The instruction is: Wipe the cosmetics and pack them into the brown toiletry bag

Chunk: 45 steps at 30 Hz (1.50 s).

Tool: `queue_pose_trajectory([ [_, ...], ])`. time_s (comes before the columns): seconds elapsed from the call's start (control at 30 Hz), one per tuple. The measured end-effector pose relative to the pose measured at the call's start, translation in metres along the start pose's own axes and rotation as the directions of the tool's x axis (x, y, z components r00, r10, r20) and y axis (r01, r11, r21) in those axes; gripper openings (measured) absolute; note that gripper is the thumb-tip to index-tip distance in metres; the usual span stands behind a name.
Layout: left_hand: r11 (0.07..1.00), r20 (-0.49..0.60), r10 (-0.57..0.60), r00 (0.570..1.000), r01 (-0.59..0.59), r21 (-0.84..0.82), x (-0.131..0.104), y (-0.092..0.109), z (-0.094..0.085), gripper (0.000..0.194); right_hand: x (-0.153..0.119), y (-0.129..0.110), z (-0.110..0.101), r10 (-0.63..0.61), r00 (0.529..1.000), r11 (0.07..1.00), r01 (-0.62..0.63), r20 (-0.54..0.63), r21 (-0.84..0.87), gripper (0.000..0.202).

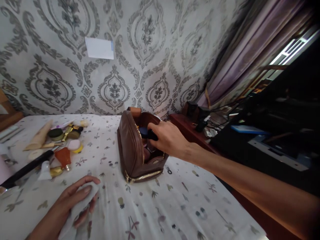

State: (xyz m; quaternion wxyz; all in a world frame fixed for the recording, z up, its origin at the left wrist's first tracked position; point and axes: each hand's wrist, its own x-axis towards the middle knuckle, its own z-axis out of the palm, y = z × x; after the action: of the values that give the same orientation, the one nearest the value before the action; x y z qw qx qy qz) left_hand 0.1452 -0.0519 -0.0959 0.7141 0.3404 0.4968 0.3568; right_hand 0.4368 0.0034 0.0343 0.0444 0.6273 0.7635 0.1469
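A brown leather bag [131, 143] with gold zippers stands unzipped on the white patterned cloth, with a blue round item [143, 132] and other things inside. My right hand [166, 138] reaches over its right side, fingers closed round a black object [152, 135] at the opening. At the lower left, my left hand [77, 200] is closed on a white cloth or tissue [83, 196], which hangs down below the fingers. What exactly the black object is cannot be made out.
Left on the cloth lie a black-handled brush [30, 166], an orange bottle [63, 157], a beige tube [40, 136], a pink and yellow sponge [75, 145] and several small cosmetics. Behind stands a patterned wall [115, 80]. Dark boxes and cables [212, 120] are at the right.
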Motion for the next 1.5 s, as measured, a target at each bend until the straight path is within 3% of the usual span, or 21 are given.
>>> queue_pose_trajectory([
  [0.5,0.999,-0.020,-0.032,0.999,0.033,0.036,0.001,-0.002,-0.002,0.044,0.010,0.008,0.011,-0.072,0.997,0.991,0.072,0.006,-0.111,0.027],
  [0.8,0.996,-0.042,-0.060,0.997,0.062,0.064,-0.005,0.003,0.003,0.045,0.018,0.006,-0.002,-0.156,0.972,0.973,0.182,0.178,-0.139,0.028],
  [0.97,0.997,-0.024,-0.059,0.998,0.060,0.047,-0.005,0.003,0.002,0.050,0.027,0.002,0.006,-0.218,0.954,0.956,0.252,0.206,-0.154,0.034],
  [1.13,0.996,-0.006,-0.080,0.997,0.081,0.027,-0.003,0.003,0.001,0.049,0.028,-0.005,0.019,-0.171,0.973,0.964,0.198,0.155,-0.180,0.030],
  [1.33,0.998,-0.013,-0.058,0.998,0.058,0.014,-0.002,-0.001,0.002,0.052,0.027,-0.011,0.019,-0.133,0.974,0.966,0.169,0.185,-0.196,0.029],
  [1.43,0.999,-0.012,-0.049,0.999,0.049,0.005,-0.001,-0.004,-0.001,0.048,0.030,-0.004,0.013,-0.167,0.958,0.963,0.210,0.234,-0.169,0.040],
  [1.5,0.998,0.019,-0.066,0.998,0.066,0.016,0.001,-0.005,-0.005,0.049,0.031,0.004,0.006,-0.225,0.923,0.952,0.276,0.311,-0.132,0.042],
])
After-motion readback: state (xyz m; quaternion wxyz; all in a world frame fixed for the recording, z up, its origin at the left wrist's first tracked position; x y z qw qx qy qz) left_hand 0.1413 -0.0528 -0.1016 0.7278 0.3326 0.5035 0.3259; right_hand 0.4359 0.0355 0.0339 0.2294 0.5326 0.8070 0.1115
